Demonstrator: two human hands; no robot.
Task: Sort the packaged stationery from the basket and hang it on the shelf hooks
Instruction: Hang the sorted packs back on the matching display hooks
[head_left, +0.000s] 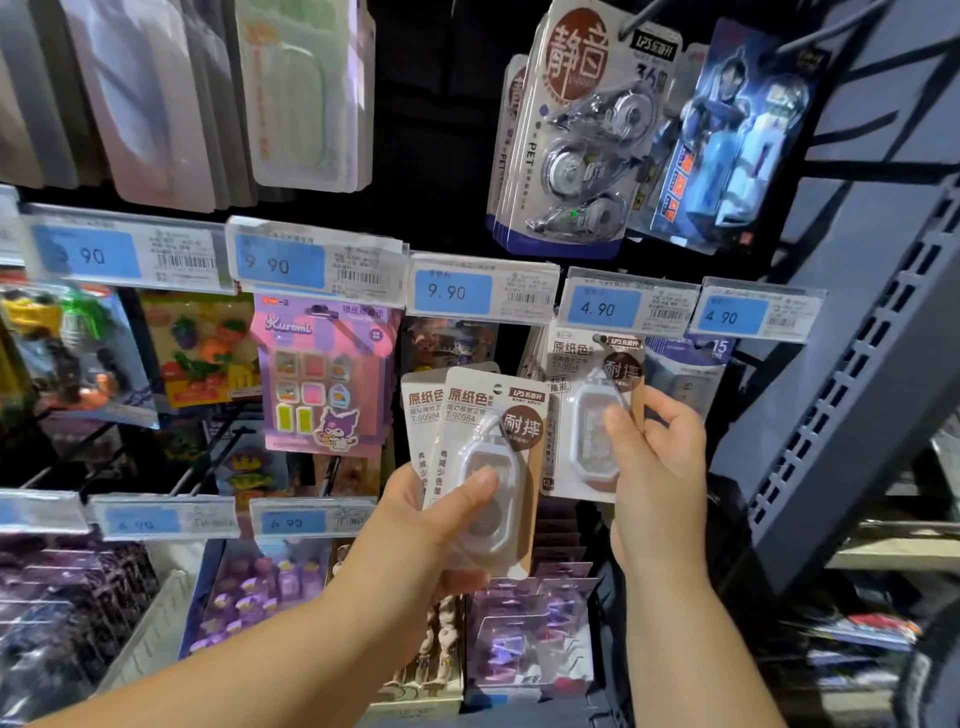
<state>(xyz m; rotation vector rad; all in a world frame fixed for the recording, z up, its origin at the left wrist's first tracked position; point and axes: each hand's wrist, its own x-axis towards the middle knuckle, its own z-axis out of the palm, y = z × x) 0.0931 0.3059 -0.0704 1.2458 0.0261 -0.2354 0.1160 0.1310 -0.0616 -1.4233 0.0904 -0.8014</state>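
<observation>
Left hand (436, 514), nearest lens, below and left of blue 4.90 price label (602, 309): thumb pressed on clear blister, fingers curled behind, gripping two fanned kraft-and-white carded correction-tape packs (483, 415). Right hand (661, 460) just below label: thumb and fingers pinching third matching carded pack (571, 366), upright, top edge just under label. Pink Kuromi eraser card (322, 374) left of label.

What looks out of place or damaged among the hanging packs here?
Nothing stands out as damaged or spilled. The two packs in the left hand are fanned and tilted, but only held; the right hand holds a third pack upright.
</observation>
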